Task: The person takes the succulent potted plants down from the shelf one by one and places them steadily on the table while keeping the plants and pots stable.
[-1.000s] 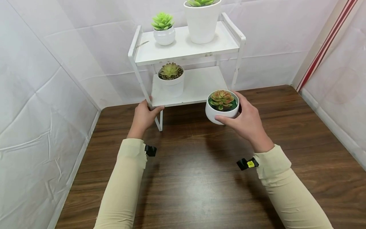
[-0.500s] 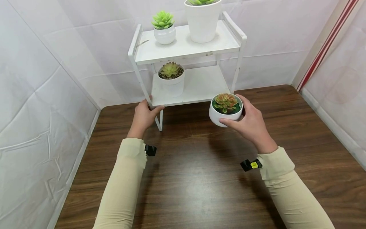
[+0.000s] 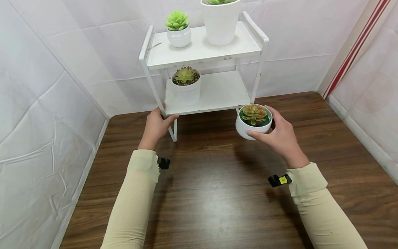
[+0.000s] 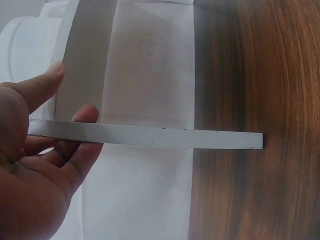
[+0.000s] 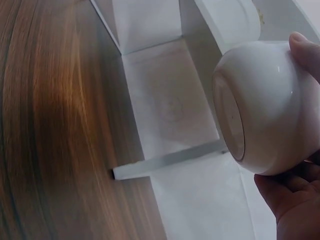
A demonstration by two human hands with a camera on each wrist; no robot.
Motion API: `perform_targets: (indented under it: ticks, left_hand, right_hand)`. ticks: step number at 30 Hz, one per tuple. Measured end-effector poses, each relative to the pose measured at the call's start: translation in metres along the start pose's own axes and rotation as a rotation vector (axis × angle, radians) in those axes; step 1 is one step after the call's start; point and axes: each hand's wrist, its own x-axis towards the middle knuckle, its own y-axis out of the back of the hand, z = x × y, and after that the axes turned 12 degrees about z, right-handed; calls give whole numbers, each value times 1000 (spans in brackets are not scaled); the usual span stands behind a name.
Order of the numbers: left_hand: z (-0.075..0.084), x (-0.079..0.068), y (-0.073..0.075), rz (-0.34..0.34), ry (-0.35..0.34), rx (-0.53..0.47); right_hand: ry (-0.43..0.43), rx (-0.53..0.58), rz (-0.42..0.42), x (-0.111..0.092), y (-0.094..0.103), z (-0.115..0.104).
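A white two-tier shelf rack (image 3: 205, 109) stands on the brown wooden table at the back. My left hand (image 3: 156, 127) grips its lower left front corner; in the left wrist view the thumb lies on the lower shelf's edge and fingers curl round the leg (image 4: 150, 136). My right hand (image 3: 281, 135) holds a round white pot with a reddish-green succulent (image 3: 254, 116), thumb in front and fingers round the far side. The potted succulent is raised above the table, just in front of the rack's right leg. In the right wrist view the pot's bottom (image 5: 231, 117) shows.
On the lower shelf's left sits a potted succulent with pebbles (image 3: 186, 88). The top shelf bears a small bright green potted succulent (image 3: 178, 34) and a larger white pot (image 3: 220, 24), cut off above. White cloth walls (image 3: 53, 86) enclose the table (image 3: 202, 193).
My right hand has carried the potted succulent to the right and slightly toward me, uncovering part of the rack's right front corner. The left hand stays at the rack's corner.
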Motion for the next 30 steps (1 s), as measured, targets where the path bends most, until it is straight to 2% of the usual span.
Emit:
perform_targets:
  ticks: [16, 30]
  left_hand:
    - [2, -1, 1, -2, 31, -2]
    - [1, -1, 0, -4, 24, 6]
  right_hand:
    - [-56, -17, 10, 0, 12, 28]
    - [-76, -45, 38, 5, 12, 44]
